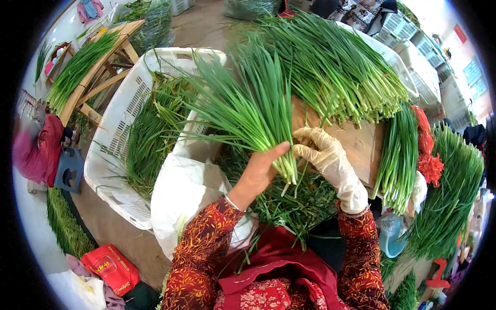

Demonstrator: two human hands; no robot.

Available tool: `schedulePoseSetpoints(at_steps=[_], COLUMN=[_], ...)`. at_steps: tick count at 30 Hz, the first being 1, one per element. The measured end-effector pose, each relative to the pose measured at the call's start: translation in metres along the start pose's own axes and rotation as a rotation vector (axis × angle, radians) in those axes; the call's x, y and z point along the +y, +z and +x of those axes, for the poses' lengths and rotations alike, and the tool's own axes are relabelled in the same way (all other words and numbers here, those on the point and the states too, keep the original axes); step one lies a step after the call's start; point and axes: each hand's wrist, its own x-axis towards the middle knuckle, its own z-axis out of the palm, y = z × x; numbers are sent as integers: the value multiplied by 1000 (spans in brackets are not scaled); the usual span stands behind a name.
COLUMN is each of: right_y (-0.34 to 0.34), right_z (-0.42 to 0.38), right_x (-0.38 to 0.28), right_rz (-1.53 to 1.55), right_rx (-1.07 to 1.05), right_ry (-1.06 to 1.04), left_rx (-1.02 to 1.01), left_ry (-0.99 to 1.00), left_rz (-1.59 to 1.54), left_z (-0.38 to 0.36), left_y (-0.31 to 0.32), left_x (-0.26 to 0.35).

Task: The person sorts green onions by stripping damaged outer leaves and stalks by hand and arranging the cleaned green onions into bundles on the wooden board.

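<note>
Chive bunch [248,111] is in the left hand [258,173], over the gap between the crate and the table's near left edge, leaves fanning up and away, white stems down. The left hand's grip is closed around the bunch just above the stem ends. The gloved right hand [328,157] is at the stems' right side, fingers curled and pinching at the bunch's base; it looks closed on a few stalks, though the exact contact is partly hidden.

Judgement: sorting/trimming step, picking bad leaves or evening up the stems of one bunch. Next move calls for a steady left hold while the right pulls loose stalks down and out without splaying the rest.

Around it: chive pile [336,67] across the table's [361,144] far side, finished bundle [400,155] at its right edge, white crate [116,139] of chives to the left, scraps [294,199] below the hands.
</note>
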Motion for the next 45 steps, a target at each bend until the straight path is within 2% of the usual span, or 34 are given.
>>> schedulePoseSetpoints(at_steps=[1, 2, 4, 8, 9, 10, 12, 13, 14, 15, 17, 18, 19, 20, 21, 22, 23, 25, 28, 29, 30, 32, 34, 38, 40, 42, 43, 45], right_y=[1, 1, 1, -15, -16, -21, -38, -49, -56, -68, -100, -104, -95, -86, -78, -42, -33, -12, 11, 18, 23, 22, 16, 6, -2, -6, -7, -11], right_z=[0, 2, 6, 5, 7, 4, 5, 6, -3, -14, -38, -55, -84, -84, -84, -88, -87, -82, -61, -54, -49, -43, -47, -54, -55, -56, -57, -61], right_x=[-7, -5, -4, -28, -35, -41, -51, -55, -62, -69, -64, -48, -23, -28, -33, -23, 6, 16, 14, 14, 16, 21, 25, 28, 26, 32, 33, 37], right_rz=[78, 77, 312, 513, 605, 620, 648, 773, 810, 868, 1026, 1039, 929, 648, 355, -146, -396, 86, 235, 253, 271, 655, 754, 869, 446, 451, 545, 630], right_rx=[16, 14, 29, 114, 126, 239, 214, 130, 219, 206, -50, -172, -138, -182, -313, 20, 107, 221, 358, 420, 479, 471, 438, 402, 391, 341, 410, 481], right_ry=[89, 91, -1, -39, -174, -135, -310, -388, -442, -537, -810, -815, -525, -147, 196, 147, -64, -38, -306, -324, -341, -321, -322, -287, -313, -295, -278, -262], left_rx=[-37, -35, -79, -74, -83, -93, -118, -144, -143, -151, -182, -178, -180, -184, -234, -238, -239, -264, -252, -297, -218, -269, -273, -234, -198, -208, -294, -275], left_ry=[-2, -3, -9, -43, -35, -28, -31, -33, -35, -36, -35, -41, -35, -24, -3, -3, 15, 24, 26, 47, 20, 5, -19, -128, -140, -165, -182, -118], left_rz=[35, 32, -38, -46, -49, -51, -45, -37, -37, -35, -57, -55, -44, -36, -92, -88, -78, -86, -81, -94, -118, -235, -263, -426, -501, -607, -602, -546], left_z=[-1, -1, 0, 3, 3, 3, 3, 2, 3, 3, 0, -2, -3, -3, 3, 3, 3, 3, 3, 0, -4, -4, -6, -7, -7, -5, -1, -4], left_y=[-1, 0, 1, -3, -2, -2, -4, -5, -4, -3, -1, 1, 3, 5, 1, 4, 7, 14, 32, 42, 44, 46, 44, 48, 58, 61, 58, 73], left_x=[1, 2, 2, 0, 1, 1, 1, 1, 1, 1, 3, 6, 8, 10, 5, 5, 6, 3, -13, -19, -28, -39, -49, -62, -61, -62, -61, -56])
